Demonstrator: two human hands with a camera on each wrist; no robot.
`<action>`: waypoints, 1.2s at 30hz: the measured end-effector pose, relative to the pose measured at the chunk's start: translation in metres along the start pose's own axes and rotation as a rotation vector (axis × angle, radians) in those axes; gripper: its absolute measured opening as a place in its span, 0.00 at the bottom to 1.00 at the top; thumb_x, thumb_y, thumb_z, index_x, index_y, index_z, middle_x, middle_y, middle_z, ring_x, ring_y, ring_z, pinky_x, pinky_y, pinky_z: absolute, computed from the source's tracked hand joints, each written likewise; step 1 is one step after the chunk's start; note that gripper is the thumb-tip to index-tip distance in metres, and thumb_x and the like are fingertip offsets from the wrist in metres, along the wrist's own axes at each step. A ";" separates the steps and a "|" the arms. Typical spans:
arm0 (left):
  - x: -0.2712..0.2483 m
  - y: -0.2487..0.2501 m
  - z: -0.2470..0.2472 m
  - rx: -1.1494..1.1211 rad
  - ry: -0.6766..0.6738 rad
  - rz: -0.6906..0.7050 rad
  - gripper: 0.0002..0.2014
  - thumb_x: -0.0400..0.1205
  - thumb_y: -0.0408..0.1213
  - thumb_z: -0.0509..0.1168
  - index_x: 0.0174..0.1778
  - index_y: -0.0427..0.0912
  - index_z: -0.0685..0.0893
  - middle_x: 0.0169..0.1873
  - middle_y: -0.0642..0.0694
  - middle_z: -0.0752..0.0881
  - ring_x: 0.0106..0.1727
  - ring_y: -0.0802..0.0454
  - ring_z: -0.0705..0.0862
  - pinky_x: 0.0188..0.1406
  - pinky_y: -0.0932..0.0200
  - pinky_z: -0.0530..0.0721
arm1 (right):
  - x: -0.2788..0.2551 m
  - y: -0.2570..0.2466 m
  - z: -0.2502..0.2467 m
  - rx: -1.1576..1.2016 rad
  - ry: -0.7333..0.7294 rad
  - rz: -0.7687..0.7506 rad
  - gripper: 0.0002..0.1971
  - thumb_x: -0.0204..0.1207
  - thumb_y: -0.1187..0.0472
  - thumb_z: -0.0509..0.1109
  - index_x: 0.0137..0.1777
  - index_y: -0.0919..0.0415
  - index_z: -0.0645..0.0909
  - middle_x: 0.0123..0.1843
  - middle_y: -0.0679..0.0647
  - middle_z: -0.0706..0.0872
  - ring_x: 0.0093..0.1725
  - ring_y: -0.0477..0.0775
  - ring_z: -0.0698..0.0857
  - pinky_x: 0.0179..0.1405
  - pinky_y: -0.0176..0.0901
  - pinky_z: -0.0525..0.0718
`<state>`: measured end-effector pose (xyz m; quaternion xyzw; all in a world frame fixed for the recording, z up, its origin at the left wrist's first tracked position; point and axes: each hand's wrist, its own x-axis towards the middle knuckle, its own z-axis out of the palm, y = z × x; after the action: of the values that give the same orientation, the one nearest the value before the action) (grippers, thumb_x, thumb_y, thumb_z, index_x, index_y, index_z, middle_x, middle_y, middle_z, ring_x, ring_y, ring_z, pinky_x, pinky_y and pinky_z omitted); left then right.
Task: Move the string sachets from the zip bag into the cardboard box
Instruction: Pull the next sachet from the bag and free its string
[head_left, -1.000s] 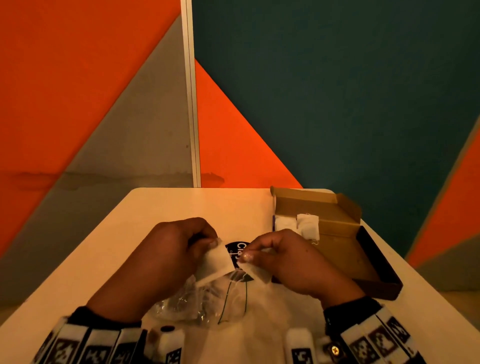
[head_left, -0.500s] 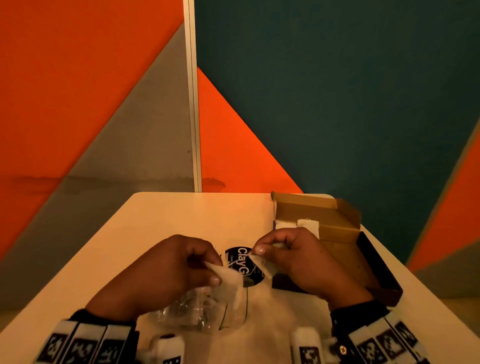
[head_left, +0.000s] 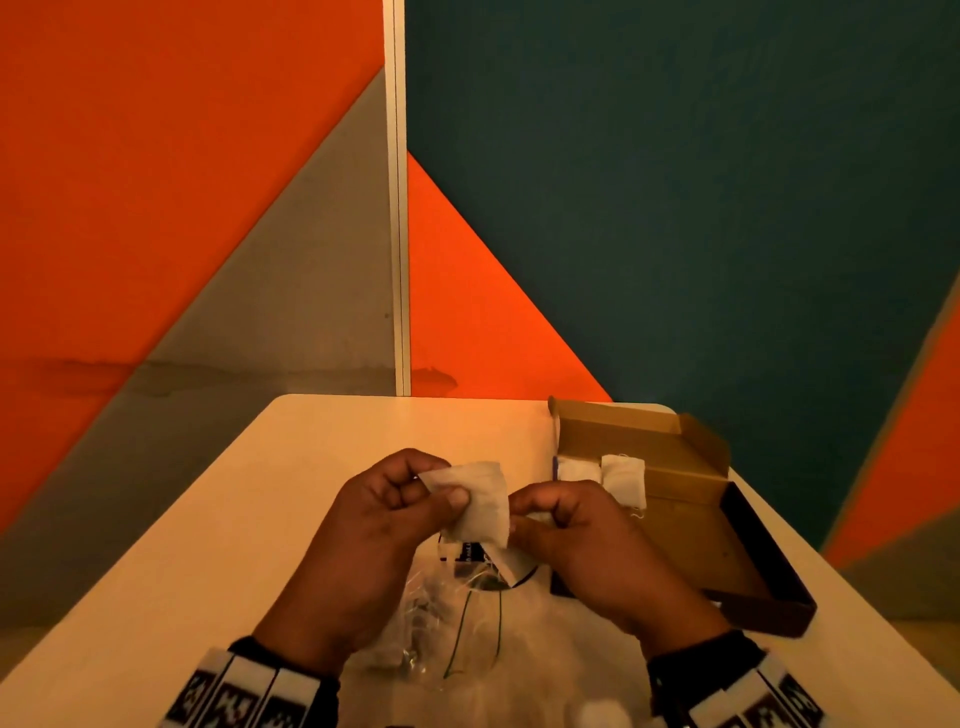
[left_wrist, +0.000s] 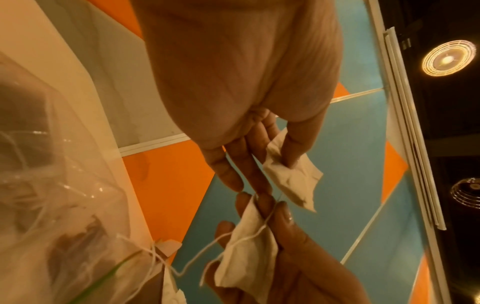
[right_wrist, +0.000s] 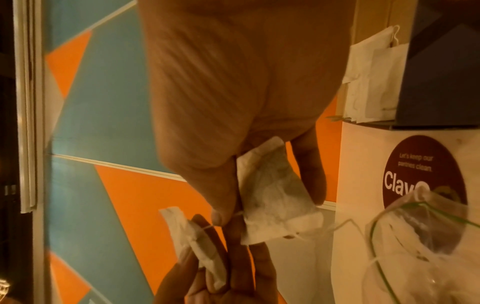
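My left hand (head_left: 448, 494) pinches one white string sachet (head_left: 480, 501) between thumb and fingers, above the table. My right hand (head_left: 531, 515) pinches a second sachet (head_left: 537, 517), mostly hidden behind its fingers. In the wrist views both sachets (left_wrist: 292, 176) (right_wrist: 272, 195) show, with a thin string (left_wrist: 262, 228) running between them. The clear zip bag (head_left: 457, 623) lies under the hands and holds more sachets and strings. At the right stands the open cardboard box (head_left: 691, 525), with two sachets (head_left: 623, 478) at its far end.
A dark round sticker (right_wrist: 426, 174) is on the pale table (head_left: 311, 467) under the bag. The box's lid flap (head_left: 639, 431) stands up behind it. Orange, grey and teal wall panels rise past the table's far edge.
Both hands have lifted their sachets higher above the zip bag and come closer together. The left hand's sachet now hangs in front of the right hand's fingers.
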<state>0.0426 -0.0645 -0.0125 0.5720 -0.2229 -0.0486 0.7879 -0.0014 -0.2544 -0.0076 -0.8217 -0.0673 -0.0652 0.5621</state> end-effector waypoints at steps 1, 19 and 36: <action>0.000 0.000 0.001 -0.042 0.014 -0.004 0.09 0.64 0.38 0.78 0.38 0.45 0.89 0.36 0.39 0.89 0.41 0.46 0.87 0.49 0.46 0.82 | 0.000 0.001 0.000 -0.010 -0.008 0.004 0.08 0.81 0.63 0.72 0.47 0.53 0.94 0.46 0.47 0.95 0.48 0.50 0.92 0.49 0.41 0.90; -0.001 -0.007 0.017 0.045 0.131 -0.033 0.08 0.73 0.21 0.74 0.38 0.39 0.89 0.40 0.37 0.91 0.39 0.44 0.90 0.38 0.52 0.88 | 0.011 0.008 0.020 0.456 0.180 0.010 0.27 0.75 0.76 0.74 0.63 0.42 0.81 0.57 0.56 0.93 0.55 0.61 0.93 0.48 0.65 0.92; 0.000 -0.005 0.008 0.123 0.197 0.016 0.14 0.74 0.22 0.74 0.52 0.40 0.83 0.41 0.25 0.83 0.40 0.37 0.87 0.32 0.53 0.87 | 0.004 0.002 0.012 0.541 0.057 0.058 0.12 0.81 0.62 0.70 0.63 0.58 0.86 0.58 0.65 0.92 0.59 0.71 0.89 0.64 0.74 0.84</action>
<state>0.0404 -0.0736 -0.0145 0.6196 -0.1514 0.0282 0.7696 0.0034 -0.2440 -0.0129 -0.6410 -0.0426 -0.0518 0.7646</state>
